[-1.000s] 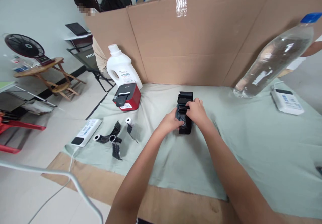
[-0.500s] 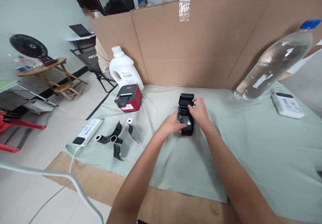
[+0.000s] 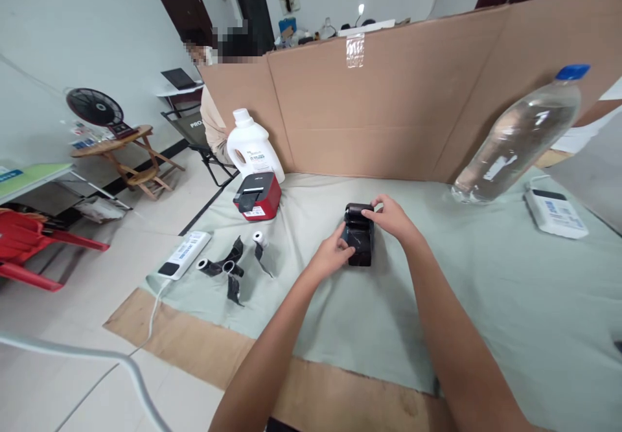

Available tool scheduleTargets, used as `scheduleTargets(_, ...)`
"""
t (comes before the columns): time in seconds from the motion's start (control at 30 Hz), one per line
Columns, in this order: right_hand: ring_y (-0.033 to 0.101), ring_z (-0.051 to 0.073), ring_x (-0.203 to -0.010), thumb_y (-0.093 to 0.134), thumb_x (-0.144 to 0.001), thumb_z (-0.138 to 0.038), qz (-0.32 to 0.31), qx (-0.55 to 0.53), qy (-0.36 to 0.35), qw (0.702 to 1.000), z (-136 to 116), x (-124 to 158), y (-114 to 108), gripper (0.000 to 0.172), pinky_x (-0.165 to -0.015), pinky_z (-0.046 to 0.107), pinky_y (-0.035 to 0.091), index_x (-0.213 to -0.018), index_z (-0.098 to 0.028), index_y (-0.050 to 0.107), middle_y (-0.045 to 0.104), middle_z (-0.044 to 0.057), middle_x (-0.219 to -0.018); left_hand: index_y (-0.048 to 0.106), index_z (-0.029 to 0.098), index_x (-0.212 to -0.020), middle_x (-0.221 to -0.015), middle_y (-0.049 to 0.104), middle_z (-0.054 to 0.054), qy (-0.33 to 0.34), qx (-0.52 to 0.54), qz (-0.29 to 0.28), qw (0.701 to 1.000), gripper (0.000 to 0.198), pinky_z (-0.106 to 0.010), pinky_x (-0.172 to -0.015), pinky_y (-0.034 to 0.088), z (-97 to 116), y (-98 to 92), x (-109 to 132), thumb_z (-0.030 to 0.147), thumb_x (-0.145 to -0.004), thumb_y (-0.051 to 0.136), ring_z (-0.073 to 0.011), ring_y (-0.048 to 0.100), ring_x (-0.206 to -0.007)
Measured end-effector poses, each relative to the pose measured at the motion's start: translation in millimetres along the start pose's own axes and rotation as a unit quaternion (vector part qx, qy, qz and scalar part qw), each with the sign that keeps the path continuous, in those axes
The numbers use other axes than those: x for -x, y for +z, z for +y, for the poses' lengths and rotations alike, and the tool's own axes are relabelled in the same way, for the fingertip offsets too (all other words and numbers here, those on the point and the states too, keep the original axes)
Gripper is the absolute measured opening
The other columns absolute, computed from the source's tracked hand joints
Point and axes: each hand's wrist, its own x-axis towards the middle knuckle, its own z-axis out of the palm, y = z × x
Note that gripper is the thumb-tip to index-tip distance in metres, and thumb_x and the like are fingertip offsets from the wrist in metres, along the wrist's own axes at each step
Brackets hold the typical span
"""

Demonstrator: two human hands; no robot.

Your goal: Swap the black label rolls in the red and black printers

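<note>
**Lid now down on the little black printer**

A moment ago the black printer [image 3: 359,245] has its lid tipped up toward the cardboard wall [image 3: 389,114]; now the lid lies flat and the body reads as one closed block, just above the middle of the frame on the green cloth [image 3: 486,302].

The right hand [image 3: 392,218] sits at the far end, its fingers curled over the lid's rounded edge in a narrow grip. The left hand [image 3: 332,256] holds the near left side, fingertips pressed to the casing, so both hands hold the printer steady and neither has let go. From where I stand I can't tell whether the lid has latched or only rests shut.

To the left, nothing has been touched: the red printer [image 3: 257,195], the white paper roll [image 3: 260,238] and the black ribbon scraps [image 3: 228,269] lie well apart from the hands. The clear bottle [image 3: 519,137] stands at the right of the frame.
</note>
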Motion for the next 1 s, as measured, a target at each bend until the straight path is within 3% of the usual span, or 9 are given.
scheduleTargets(0.13, 0.057, 0.017, -0.089, 0.065, -0.077, -0.017, -0.094, 0.064, -0.039, 0.993, -3.2, 4.3, 0.5, 0.012, -0.087, 0.029, 0.046, -0.087, -0.019, 0.059, 0.054, 0.005, -0.107, 0.005, 0.024, -0.163, -0.089, 0.066, -0.002, -0.013, 0.098, -0.033, 0.995, 0.106, -0.018, -0.048, 0.042, -8.9, 6.1, 10.9, 0.027, -0.081, 0.073, -0.0116, 0.067, -0.06)
scheduleTargets(0.27, 0.057, 0.019, -0.101, 0.064, -0.083, -0.017, -0.092, 0.107, -0.023, 0.99, -6.8, 5.3, 8.0, 0.009, -0.097, 0.03, 0.044, -0.091, -0.02, 0.062, 0.05, 0.007, -0.113, 0.001, 0.023, -0.163, -0.071, 0.064, 0.004, -0.027, 0.123, -0.069, 0.99, 0.108, -0.016, -0.045, 0.04, -13.6, 4.4, 10.7, 0.027, -0.082, 0.073, -0.0123, 0.067, -0.054)
scheduleTargets(0.43, 0.058, 0.02, -0.103, 0.065, -0.087, -0.026, -0.074, 0.131, 0.091, 0.984, -13.3, 6.0, 12.2, 0.029, -0.094, 0.03, 0.046, -0.115, -0.021, 0.056, 0.048, 0.009, -0.122, -0.003, 0.025, -0.162, -0.068, 0.063, 0.006, -0.019, 0.126, -0.092, 0.988, 0.107, -0.018, -0.051, 0.049, -19.7, 1.0, 7.9, 0.025, -0.085, 0.071, -0.0117, 0.068, -0.055)
scheduleTargets(0.53, 0.06, 0.021, -0.101, 0.065, -0.089, -0.031, -0.102, 0.128, 0.147, 0.976, -11.5, 4.6, 12.8, 0.043, -0.091, 0.031, 0.046, -0.128, -0.022, 0.049, 0.05, 0.011, -0.126, -0.005, 0.025, -0.162, -0.07, 0.065, 0.005, -0.018, 0.12, -0.11, 0.987, 0.107, -0.02, -0.054, 0.052, -21.9, 1.5, 7.4, 0.023, -0.085, 0.07, -0.0121, 0.069, -0.058)
scheduleTargets(0.7, 0.061, 0.02, -0.101, 0.064, -0.091, -0.03, -0.114, 0.105, 0.151, 0.976, -7.4, 2.4, 13.5, 0.045, -0.088, 0.029, 0.047, -0.131, -0.021, 0.046, 0.056, 0.012, -0.126, -0.002, 0.025, -0.162, -0.066, 0.062, 0.006, -0.017, 0.091, -0.097, 0.991, 0.104, -0.019, -0.053, 0.051, -21.3, 5.1, 8.3, 0.022, -0.086, 0.069, -0.0124, 0.069, -0.057)
scheduleTargets(0.87, 0.063, 0.022, -0.103, 0.061, -0.091, -0.031, -0.096, 0.141, 0.154, 0.973, -19.5, 7.5, 16.1, 0.044, -0.087, 0.029, 0.047, -0.131, -0.019, 0.048, 0.054, 0.016, -0.131, -0.002, 0.025, -0.162, -0.072, 0.067, 0.004, -0.015, 0.074, -0.085, 0.994, 0.102, -0.019, -0.053, 0.05, -18.9, 6.8, 10.6, 0.021, -0.086, 0.067, -0.0114, 0.068, -0.056)
scheduleTargets(1.0, 0.065, 0.029, -0.105, 0.057, -0.092, -0.046, -0.088, 0.183, 0.161, 0.966, -35.5, 16.7, 27.1, 0.049, -0.087, 0.036, 0.049, -0.131, -0.018, 0.047, 0.05, 0.019, -0.13, -0.001, 0.024, -0.162, -0.077, 0.072, 0.0, 0.0, 0.067, -0.086, 0.994, 0.103, -0.02, -0.053, 0.049, -20.5, 6.7, 11.0, 0.021, -0.085, 0.067, -0.0114, 0.067, -0.055)
